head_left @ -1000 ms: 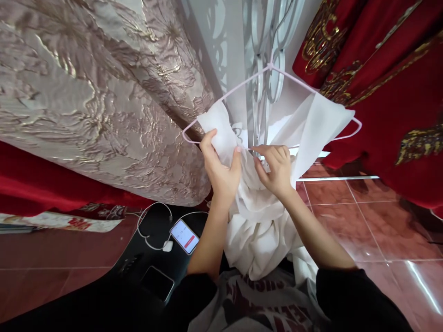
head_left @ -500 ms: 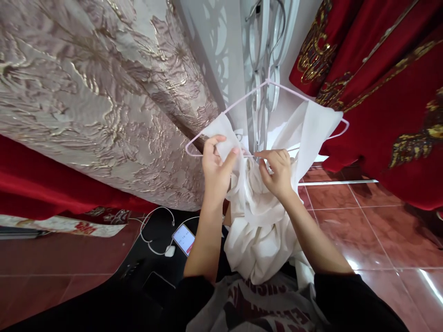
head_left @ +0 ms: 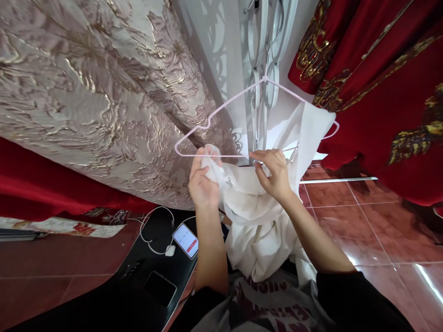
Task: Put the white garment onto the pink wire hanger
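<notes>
A pale pink clothes hanger [head_left: 235,96] hangs by its metal hook from a white ornamental stand. One strap of a white garment [head_left: 263,235] is looped over the hanger's right arm, and the rest bunches down onto my lap. My left hand [head_left: 204,182] grips the other strap, which is off the hanger, just under the left end of the bottom bar; its fingers are slightly blurred. At the middle of that bar, my right hand [head_left: 273,170] pinches the hanger between thumb and fingers.
Pinkish embossed fabric [head_left: 104,101] hangs close on the left. Red gold-trimmed drapery [head_left: 374,106] hangs at right. A black bench [head_left: 138,258] at lower left bears a lit phone [head_left: 186,240], a dark phone [head_left: 159,288] and a white charger [head_left: 170,250] with cable. Red tiles [head_left: 377,230] cover the floor.
The left strap has come off the hanger's left arm. My left hand has moved down and left with it, while my right hand stays at the bottom bar.
</notes>
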